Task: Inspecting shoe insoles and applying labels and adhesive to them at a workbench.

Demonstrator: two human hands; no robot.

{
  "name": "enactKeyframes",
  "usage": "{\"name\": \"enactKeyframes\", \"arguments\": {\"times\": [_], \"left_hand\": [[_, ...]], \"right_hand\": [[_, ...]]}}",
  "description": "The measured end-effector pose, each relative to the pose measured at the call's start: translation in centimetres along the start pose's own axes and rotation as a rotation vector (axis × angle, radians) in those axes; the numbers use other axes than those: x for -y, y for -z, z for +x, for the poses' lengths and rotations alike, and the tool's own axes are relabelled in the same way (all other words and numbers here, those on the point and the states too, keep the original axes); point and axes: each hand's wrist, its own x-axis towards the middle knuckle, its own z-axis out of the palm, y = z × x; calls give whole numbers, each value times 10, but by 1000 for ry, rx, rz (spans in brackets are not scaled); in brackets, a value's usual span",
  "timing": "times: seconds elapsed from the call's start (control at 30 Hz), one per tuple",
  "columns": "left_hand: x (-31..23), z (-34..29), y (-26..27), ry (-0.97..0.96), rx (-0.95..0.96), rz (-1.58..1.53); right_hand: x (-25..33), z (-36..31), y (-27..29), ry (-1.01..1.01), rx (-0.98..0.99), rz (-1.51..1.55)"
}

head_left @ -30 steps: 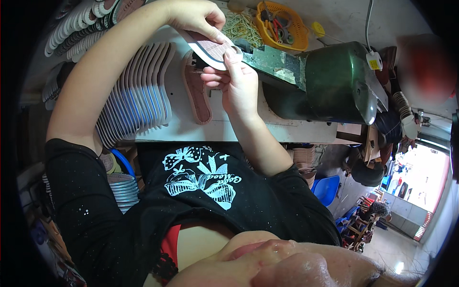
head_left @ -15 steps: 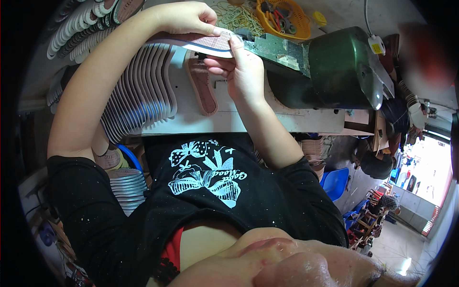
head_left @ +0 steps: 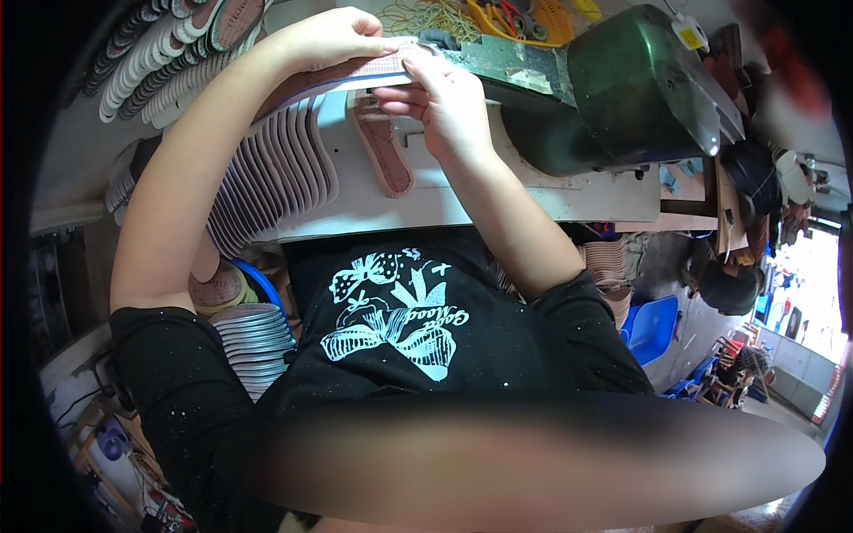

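The left hand (head_left: 342, 40) and right hand (head_left: 449, 98) pinch a grid-textured, blue-edged sole (head_left: 351, 74) between them, beside a glossy green machine (head_left: 626, 98). Below them, a flat pink insole (head_left: 382, 151) lies on the smooth white bench (head_left: 586, 200); lower right, a blue chair (head_left: 653, 329).

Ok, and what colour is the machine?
The machine is dark green, with shiny highlights; it shows best in the head view.
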Motion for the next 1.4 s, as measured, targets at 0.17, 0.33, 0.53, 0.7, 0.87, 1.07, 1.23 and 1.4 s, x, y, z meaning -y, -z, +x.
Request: {"name": "enactKeyframes", "arguments": {"times": [0.17,0.33,0.53,0.7,0.87,1.07,1.23,1.4], "left_hand": [[-20,-8,-6,38,-43,-66],[-29,-18,-12,151,-59,-59],[-42,-28,-23,246,-137,-137],[-45,-30,-31,282,-216,-207],[-40,-33,-36,283,-226,-310],[-47,-32,-40,399,-249,-290],[-61,-34,-45,405,-229,-311],[-56,-29,-37,443,-156,-330]], "right_hand": [[2,3,5,-5,-3,5],[2,0,7,-16,7,25],[-2,2,9,23,-15,41],[0,-1,4,57,-32,1],[-5,1,7,51,-31,-1],[-11,10,13,98,-44,-28],[-12,14,22,110,-28,-65],[17,-13,29,-89,101,-163]]}}
